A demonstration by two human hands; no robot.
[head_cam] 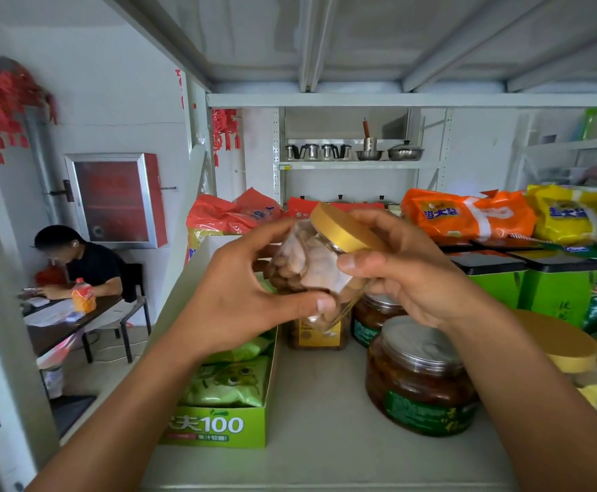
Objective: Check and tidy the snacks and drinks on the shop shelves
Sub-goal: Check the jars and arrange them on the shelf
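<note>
Above shelf (318,413) middle: tilted gold-lidded nut jar (309,266), gripped by left hand (247,296) and right hand (407,278). Risk: slipping onto dark jar (421,381) beneath if grip loosens.

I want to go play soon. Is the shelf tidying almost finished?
Not quite. Looks done: the dark jars stand upright and the green box sits square on the shelf. In hand: the left hand and right hand hold a tilted nut jar above the shelf. Left: setting that jar down, and maybe straightening the snack bags piled at the back.
</note>
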